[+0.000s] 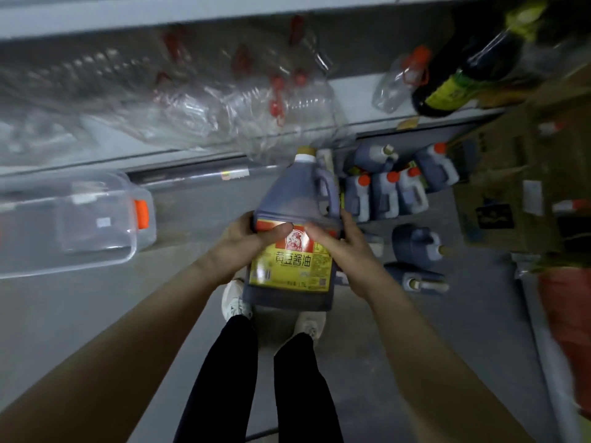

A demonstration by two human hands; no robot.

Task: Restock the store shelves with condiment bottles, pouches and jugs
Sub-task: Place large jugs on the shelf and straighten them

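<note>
I hold a large dark soy sauce jug (292, 199) with a yellow label, a side handle and a tan cap in front of me, above my feet. My left hand (248, 239) grips its left side with the thumb across the label's top. On the jug's right side my right hand (339, 241) holds on, fingers across the label. Several more dark jugs (387, 193) with orange caps stand on the floor by the bottom shelf. Two others (415, 244) lie on their sides just right of my right hand.
A grey shelf (358, 87) ahead carries several clear empty jugs (256, 103) with red caps. A tall dark bottle (470, 68) stands at its right end. A clear plastic bin (80, 219) sits at the left, cardboard boxes (524, 187) at the right.
</note>
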